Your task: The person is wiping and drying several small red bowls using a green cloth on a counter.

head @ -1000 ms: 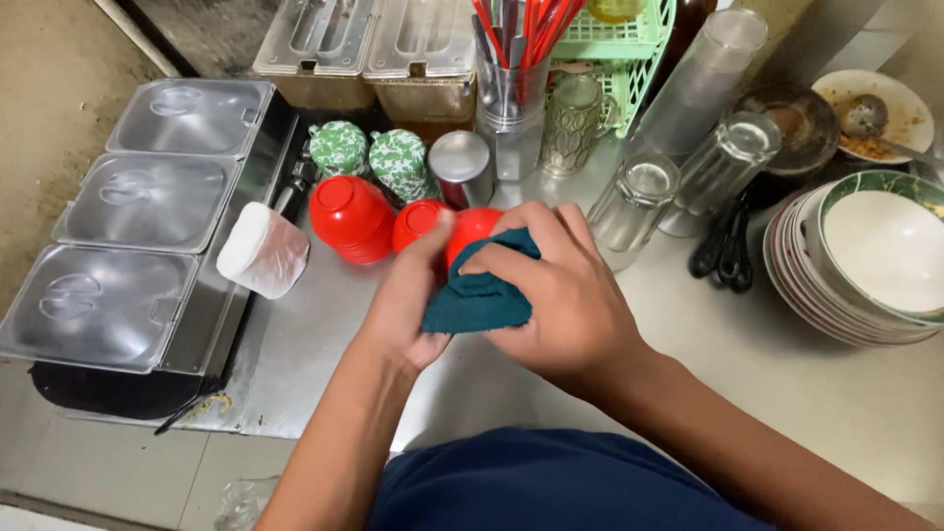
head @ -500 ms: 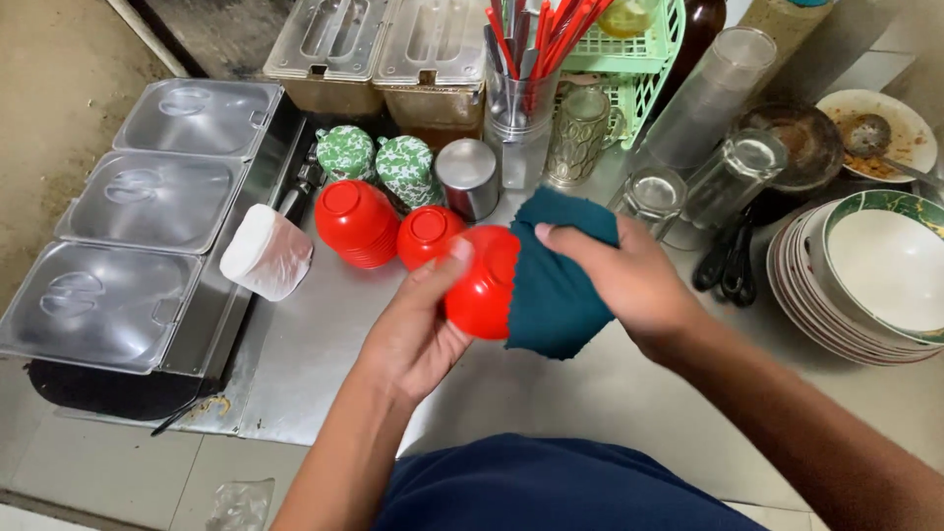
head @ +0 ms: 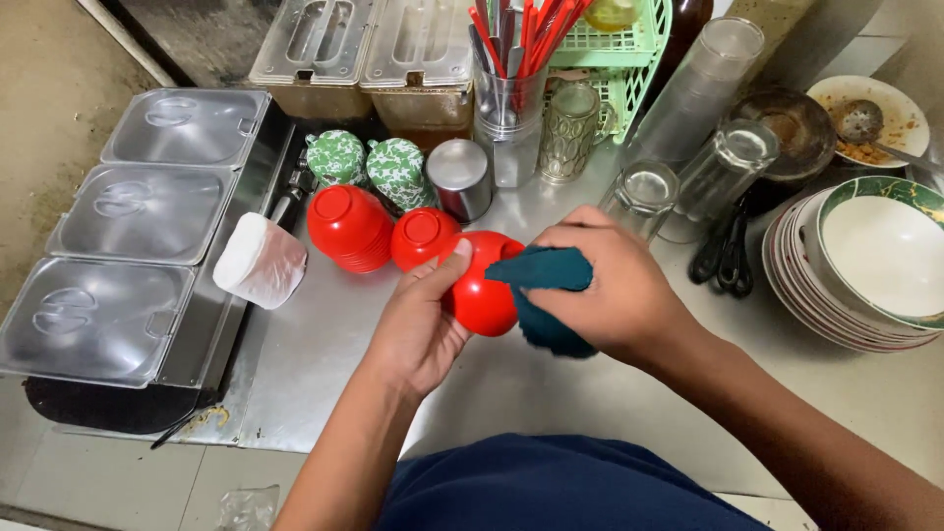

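Your left hand (head: 418,329) grips a red bowl (head: 484,282) w/ thumb on top, held just above the steel table (head: 324,344). Your right hand (head: 615,285) is closed on a dark teal cloth (head: 546,295), pressed vs the bowl's right side. Stacked red bowls (head: 349,228) sit upside down just left, near a white cup (head: 258,261). Plate stack (head: 846,295) at far right.

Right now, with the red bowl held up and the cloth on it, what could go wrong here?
1. The left hand holds the red bowl only at one side while the right hand presses the dark cloth on it; it could slip out.
2. The upturned glasses stand just beyond the right hand; a wide wipe might knock them.
3. The stacked red bowls sit close behind and could get nudged.
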